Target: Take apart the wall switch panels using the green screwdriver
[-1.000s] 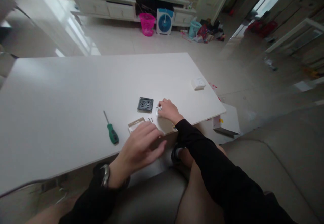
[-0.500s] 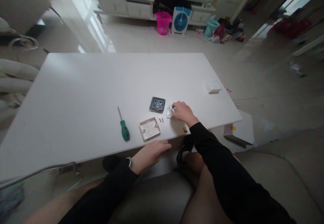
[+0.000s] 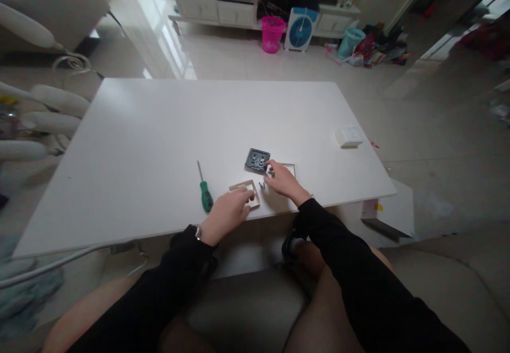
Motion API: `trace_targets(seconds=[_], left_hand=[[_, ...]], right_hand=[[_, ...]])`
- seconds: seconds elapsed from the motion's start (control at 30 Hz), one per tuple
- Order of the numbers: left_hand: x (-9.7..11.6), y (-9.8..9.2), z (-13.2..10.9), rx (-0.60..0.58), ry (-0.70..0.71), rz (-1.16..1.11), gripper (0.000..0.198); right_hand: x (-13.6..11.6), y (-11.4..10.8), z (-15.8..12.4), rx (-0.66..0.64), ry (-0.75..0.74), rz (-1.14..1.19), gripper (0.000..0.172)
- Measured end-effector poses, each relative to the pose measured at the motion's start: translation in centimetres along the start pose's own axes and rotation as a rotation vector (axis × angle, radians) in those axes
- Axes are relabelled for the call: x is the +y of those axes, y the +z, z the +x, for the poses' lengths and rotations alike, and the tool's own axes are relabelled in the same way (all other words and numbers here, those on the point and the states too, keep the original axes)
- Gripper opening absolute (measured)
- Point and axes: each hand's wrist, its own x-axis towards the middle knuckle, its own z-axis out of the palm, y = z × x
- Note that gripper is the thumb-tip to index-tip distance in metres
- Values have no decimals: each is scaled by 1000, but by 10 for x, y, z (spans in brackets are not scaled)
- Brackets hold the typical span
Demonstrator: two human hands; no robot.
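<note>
My left hand (image 3: 228, 214) rests on the beige switch back box (image 3: 244, 189) near the table's front edge, fingers curled over it. My right hand (image 3: 281, 181) reaches just right of the dark grey switch module (image 3: 257, 160), fingertips touching its near corner. A white frame plate (image 3: 288, 169) lies partly under that hand. Small screws (image 3: 262, 185) lie between the two hands. A green-handled screwdriver (image 3: 205, 192) lies left of the box.
A white switch (image 3: 348, 136) sits near the right edge of the white table (image 3: 159, 129). A cardboard box (image 3: 388, 215) lies on the floor at the right. Pink bin (image 3: 273, 34), fan and cabinet stand at the back; chairs at left.
My left hand rose from below the table edge onto the beige box. My right hand shifted toward the grey module, uncovering the white frame plate. The view turned left.
</note>
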Motion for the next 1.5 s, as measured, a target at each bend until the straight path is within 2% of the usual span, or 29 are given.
trace_targets(seconds=[0.13, 0.23, 0.37, 0.57, 0.73, 0.87, 1.0, 1.23, 1.5], left_hand=[[-23, -19, 4, -7, -223, 55, 19], [-35, -21, 6, -107, -327, 35, 21], [-40, -14, 7, -161, -305, -22, 23], [-32, -11, 4, -173, -312, 14, 28], [-28, -12, 2, -177, -295, 33, 32], [-28, -12, 5, -189, -324, 36, 30], [-33, -10, 6, -174, -290, 28, 28], [-45, -7, 6, -160, -241, -36, 49], [-48, -13, 17, -122, -279, -40, 50]], right_hand=[[2, 7, 6, -15, 91, 236, 55], [2, 12, 10, -21, 161, 452, 49], [-4, 15, 12, -21, 305, 693, 39], [-12, 14, 12, 13, 481, 1018, 24], [-13, 14, 13, 70, 544, 1177, 16], [-12, 17, 15, 100, 523, 1224, 11], [-6, 22, 16, 185, 477, 1156, 9], [7, 24, 15, 332, 414, 1006, 14], [4, 24, 17, 414, 384, 1023, 32]])
